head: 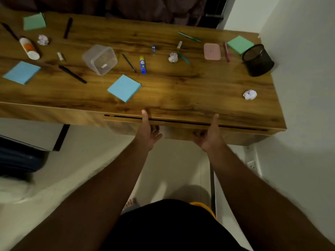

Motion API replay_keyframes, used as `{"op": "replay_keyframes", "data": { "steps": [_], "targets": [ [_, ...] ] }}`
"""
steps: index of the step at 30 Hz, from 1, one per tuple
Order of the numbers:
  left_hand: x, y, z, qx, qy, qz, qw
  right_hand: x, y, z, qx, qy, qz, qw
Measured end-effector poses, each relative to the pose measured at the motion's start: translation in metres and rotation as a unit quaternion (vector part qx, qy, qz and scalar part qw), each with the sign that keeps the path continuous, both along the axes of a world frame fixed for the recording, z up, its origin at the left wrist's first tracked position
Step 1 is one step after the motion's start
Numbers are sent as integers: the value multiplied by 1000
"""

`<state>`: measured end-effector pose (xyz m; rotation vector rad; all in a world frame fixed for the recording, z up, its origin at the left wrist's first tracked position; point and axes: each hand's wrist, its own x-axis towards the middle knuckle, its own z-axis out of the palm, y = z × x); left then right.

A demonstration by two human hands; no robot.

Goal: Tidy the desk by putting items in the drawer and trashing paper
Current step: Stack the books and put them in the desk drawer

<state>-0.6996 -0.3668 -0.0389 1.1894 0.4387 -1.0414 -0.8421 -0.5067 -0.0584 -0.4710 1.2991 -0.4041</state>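
Clutter dots wooden desk [181, 95] beside white wall [299, 69].

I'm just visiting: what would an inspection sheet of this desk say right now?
Surface: wooden desk, items scattered over it.
Job's things: drawer open a crack; three crumpled paper balls; blue sticky pads; green sticky pads; glue stick; pens.
Clutter: clear tub tipped over; mesh pen cup; pink case.
Hands: left hand and right hand, thumbs on the desk edge, fingers under the drawer front.
Cables: nothing seen.
Surroundings: white wall, wall socket.
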Motion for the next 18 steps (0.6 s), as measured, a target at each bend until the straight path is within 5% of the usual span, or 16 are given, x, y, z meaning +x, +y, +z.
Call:
{"op": "replay_keyframes", "data": {
  "steps": [9,18],
  "targets": [
    [20,-45,-8,61,-7,42,997,37,-31,-15,12,41,-85,995],
    [18,-28,-5,46,-25,-25,998,22,-25,-5,-11,21,-51,998]
  ]
}}
